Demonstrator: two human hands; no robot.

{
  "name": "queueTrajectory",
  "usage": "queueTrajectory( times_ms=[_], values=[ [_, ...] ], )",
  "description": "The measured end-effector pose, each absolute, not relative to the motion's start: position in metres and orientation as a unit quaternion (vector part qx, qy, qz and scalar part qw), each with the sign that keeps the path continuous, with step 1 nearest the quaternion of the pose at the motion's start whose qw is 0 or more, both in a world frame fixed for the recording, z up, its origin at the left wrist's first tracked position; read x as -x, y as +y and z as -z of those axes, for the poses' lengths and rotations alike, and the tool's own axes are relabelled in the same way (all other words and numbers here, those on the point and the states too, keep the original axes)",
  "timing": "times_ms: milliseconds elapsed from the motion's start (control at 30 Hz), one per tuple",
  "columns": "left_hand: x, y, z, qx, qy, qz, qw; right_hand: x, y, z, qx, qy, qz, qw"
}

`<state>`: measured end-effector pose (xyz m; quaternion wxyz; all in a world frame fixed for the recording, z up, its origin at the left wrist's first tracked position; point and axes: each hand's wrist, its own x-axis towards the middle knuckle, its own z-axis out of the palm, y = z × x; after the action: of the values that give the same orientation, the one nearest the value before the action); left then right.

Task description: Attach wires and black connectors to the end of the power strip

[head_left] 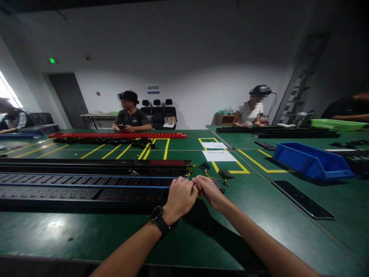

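Observation:
My left hand (pixel 181 197), with a watch on its wrist, is curled at the right end of a long black power strip (pixel 127 195) with rows of sockets and small red marks. Close against it, my right hand (pixel 211 192) has its fingertips pinched together. Whatever lies between the fingers is hidden. Just beyond the hands are a small black part with yellow wires (pixel 225 174) and another small black piece (pixel 204 166). A second black rail (pixel 95 165) lies parallel behind the power strip.
A blue bin (pixel 311 159) and a dark flat phone-like slab (pixel 302 199) are to the right on the green table (pixel 245 234). White paper sheets (pixel 219 156) lie ahead. Farther off are red rails (pixel 118 135), black rails (pixel 296 134), a green tray (pixel 337 124) and several seated people.

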<state>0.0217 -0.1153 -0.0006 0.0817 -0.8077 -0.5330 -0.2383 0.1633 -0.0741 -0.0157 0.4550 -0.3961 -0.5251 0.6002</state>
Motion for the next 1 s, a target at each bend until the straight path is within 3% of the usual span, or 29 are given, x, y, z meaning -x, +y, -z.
queueTrajectory(
  times_ms=[1000],
  values=[
    [-0.0221,-0.1138,0.0034,0.810,-0.529,0.235,0.093,-0.1639,-0.0748,0.0152,0.398,-0.522,-0.606,0.449]
  ],
)
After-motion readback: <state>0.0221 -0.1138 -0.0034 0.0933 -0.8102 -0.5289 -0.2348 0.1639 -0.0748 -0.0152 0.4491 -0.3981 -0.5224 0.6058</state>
